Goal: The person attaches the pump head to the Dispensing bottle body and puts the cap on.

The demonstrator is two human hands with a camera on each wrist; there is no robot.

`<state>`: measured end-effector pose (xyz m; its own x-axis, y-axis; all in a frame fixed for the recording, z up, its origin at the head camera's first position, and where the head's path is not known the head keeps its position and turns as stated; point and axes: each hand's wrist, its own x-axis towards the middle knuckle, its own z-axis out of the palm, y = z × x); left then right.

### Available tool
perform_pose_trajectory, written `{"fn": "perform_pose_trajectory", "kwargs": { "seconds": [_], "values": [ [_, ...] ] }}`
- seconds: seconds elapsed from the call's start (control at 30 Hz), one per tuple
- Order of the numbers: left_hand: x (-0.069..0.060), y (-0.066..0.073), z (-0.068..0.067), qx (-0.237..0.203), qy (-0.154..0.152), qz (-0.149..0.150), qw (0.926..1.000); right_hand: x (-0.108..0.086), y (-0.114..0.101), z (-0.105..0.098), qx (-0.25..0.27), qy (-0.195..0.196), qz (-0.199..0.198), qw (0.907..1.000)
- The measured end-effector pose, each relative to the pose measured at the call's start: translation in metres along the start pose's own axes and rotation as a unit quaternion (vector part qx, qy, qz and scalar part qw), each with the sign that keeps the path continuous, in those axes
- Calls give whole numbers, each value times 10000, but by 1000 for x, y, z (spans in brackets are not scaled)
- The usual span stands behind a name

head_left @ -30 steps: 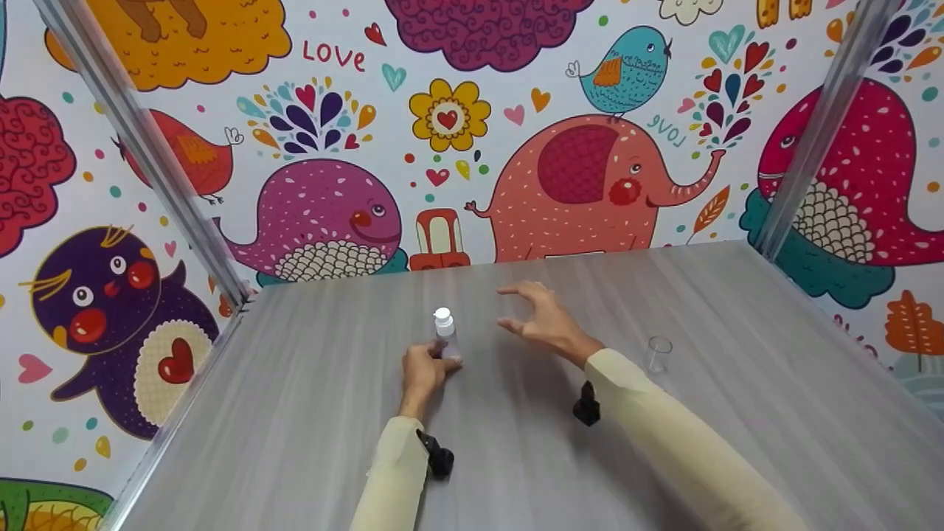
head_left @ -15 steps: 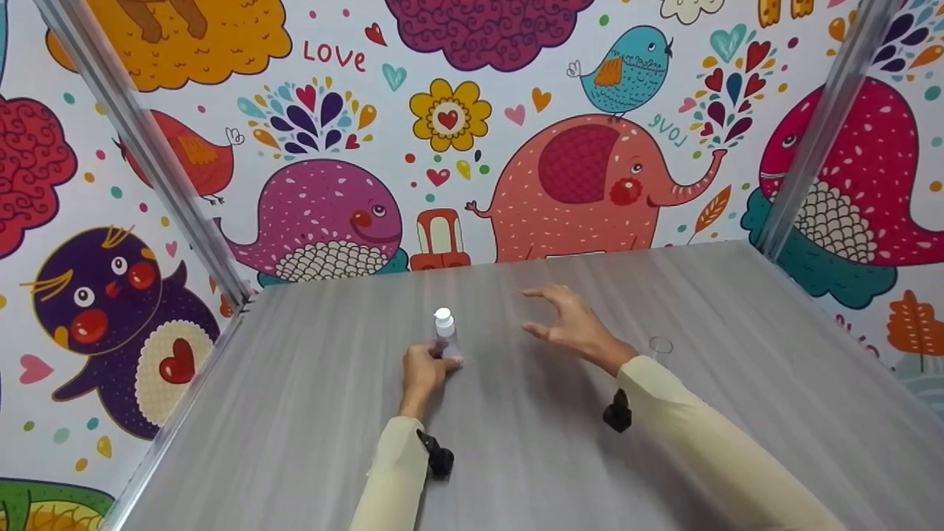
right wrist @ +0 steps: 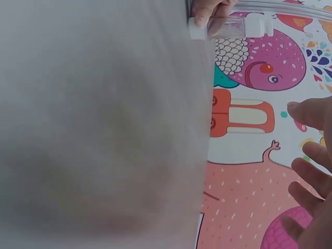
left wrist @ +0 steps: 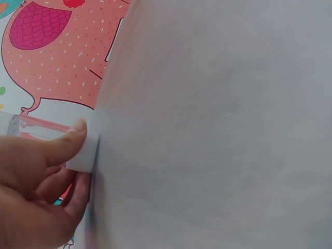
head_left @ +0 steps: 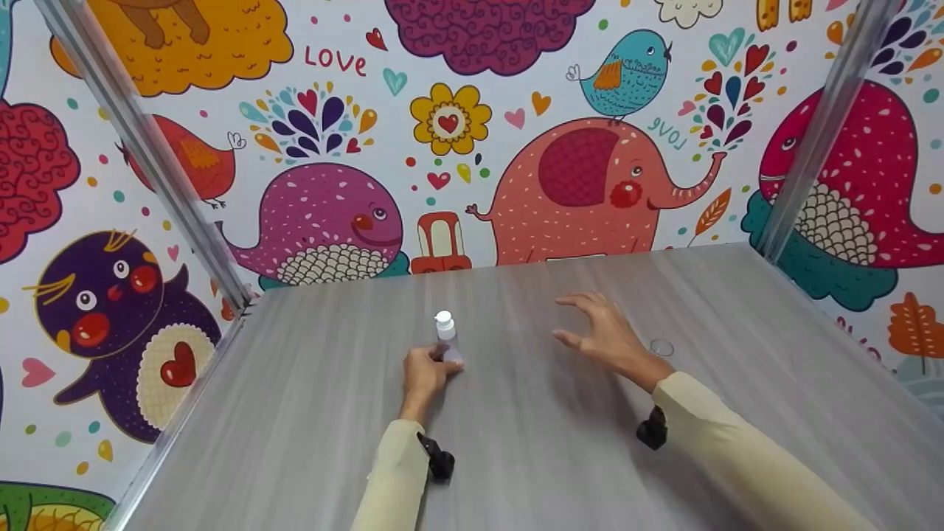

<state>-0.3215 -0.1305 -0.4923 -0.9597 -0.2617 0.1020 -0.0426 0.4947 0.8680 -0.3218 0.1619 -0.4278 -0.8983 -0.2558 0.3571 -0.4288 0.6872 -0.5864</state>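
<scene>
Bottle (head_left: 447, 339), small, with a white pump top, clear body and white base, upright on the table (head_left: 516, 450) in front of the person. Left grip (head_left: 422, 374), a bare hand: closed about the lower part of the bottle, the thumb on one side and curled fingers on the other; the left wrist view shows the thumb at the white base. Right grip (head_left: 608, 335): empty, widely parted, thumb and fingers bent in a loose curve and raised above the table, well apart from the bottle. In the right wrist view its fingers are spread, with the bottle and left grip at the upper edge. Glass (head_left: 662, 348), clear: just beside the right wrist, on the far side from the bottle; only its rim shows clearly. Both forearms wear pale yellow sleeves, the left sleeve (head_left: 389, 476) and the right sleeve (head_left: 748, 442), each with a black camera at the wrist (left camera (head_left: 440, 463); right camera (head_left: 652, 431)). Behind the table, a wall printed with cartoon animals, including a purple whale (head_left: 328, 210) and a coral elephant (head_left: 571, 221).
</scene>
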Motion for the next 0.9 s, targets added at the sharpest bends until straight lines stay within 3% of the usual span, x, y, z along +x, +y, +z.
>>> {"fn": "perform_pose_trajectory", "kwargs": {
  "seconds": [0.1, 0.57, 0.9],
  "values": [
    [0, 0, -1, 110, 23, 59, 9999, -6, 7, -5, -68, 72, 36, 9999],
    [-1, 0, -1, -130, -100, -35, 9999, -25, 31, -25, -269, 204, 176, 9993],
    [0, -1, 0, -105, -20, 49, 9999, -36, 45, -36, -244, 391, 61, 9989]
  ]
}}
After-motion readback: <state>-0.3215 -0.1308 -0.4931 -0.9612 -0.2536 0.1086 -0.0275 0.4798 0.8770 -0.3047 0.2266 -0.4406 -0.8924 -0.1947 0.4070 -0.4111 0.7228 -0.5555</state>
